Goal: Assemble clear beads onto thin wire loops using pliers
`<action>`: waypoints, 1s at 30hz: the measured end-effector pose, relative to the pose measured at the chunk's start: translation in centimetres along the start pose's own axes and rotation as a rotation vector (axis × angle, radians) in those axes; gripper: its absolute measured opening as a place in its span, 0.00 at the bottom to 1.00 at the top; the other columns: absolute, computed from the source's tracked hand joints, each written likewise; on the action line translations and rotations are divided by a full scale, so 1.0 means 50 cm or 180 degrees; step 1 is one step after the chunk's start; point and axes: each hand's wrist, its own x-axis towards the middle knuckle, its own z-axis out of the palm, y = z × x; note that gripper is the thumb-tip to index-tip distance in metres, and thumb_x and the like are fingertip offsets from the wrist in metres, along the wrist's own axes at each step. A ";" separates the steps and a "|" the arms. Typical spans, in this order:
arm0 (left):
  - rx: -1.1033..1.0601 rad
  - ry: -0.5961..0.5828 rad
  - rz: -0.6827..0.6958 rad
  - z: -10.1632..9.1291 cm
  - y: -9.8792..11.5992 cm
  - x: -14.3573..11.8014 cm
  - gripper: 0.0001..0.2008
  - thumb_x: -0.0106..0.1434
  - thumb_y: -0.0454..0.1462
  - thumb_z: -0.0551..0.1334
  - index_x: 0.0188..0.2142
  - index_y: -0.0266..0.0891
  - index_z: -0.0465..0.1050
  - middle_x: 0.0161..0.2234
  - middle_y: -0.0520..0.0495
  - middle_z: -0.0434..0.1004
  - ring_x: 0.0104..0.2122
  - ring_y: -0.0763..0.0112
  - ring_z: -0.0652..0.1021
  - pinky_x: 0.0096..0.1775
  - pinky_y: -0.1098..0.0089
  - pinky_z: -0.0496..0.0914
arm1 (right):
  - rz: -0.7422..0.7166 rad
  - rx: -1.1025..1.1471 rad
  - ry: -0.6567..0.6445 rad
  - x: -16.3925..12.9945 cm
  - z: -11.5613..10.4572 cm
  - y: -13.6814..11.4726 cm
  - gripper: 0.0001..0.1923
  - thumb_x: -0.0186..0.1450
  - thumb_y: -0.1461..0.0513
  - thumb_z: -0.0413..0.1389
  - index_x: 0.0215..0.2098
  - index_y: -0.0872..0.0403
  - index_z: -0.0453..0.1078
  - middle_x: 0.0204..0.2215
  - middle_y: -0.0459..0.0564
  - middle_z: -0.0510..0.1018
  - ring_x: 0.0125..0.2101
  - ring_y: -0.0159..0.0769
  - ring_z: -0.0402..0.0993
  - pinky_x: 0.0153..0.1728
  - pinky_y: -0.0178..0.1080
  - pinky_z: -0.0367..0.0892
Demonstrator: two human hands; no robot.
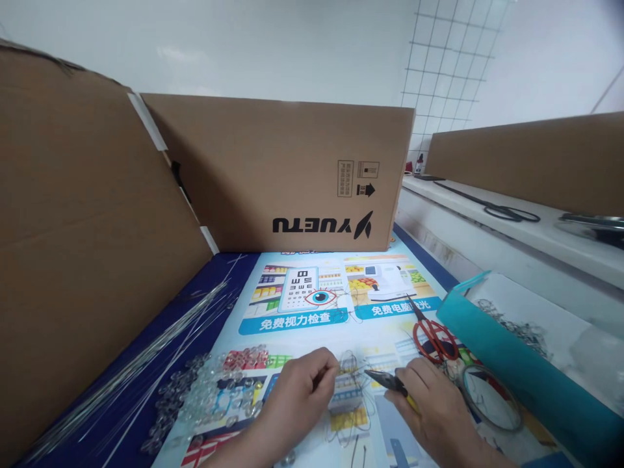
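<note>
**Work Area: Arrangement and Condition**

Nearest the viewer, the left hand is clenched with its fingers curled inward; whether they hold anything cannot be told. The right hand has its fingers wrapped around the pliers. Fine wire loops lie between the hands on a printed sheet covering part of the dark blue bench. Clear beads are heaped left of the left hand; straight wires run in a loose bundle beyond them. To the right are a round ring, red-handled scissors and a turquoise box containing small metallic pieces.

Farther off, a left cardboard panel and a rear cardboard panel enclose the bench; the rear one bears inverted "YUETU" lettering. At right, a white ledge carries dark scissors. Behind stand a pale wall and a dark grid.

The pliers have dark, tapered jaws and a yellow grip, tip directed toward the left hand. The wire loops are thin, irregular and partly overlapping.
</note>
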 end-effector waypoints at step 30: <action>0.1294 0.0006 0.0881 0.042 -0.010 -0.024 0.09 0.61 0.32 0.50 0.28 0.40 0.67 0.23 0.50 0.73 0.23 0.69 0.73 0.25 0.72 0.59 | -0.0527 -0.0632 -0.0126 0.009 -0.011 -0.028 0.06 0.62 0.58 0.56 0.33 0.53 0.66 0.25 0.47 0.68 0.29 0.39 0.61 0.32 0.40 0.51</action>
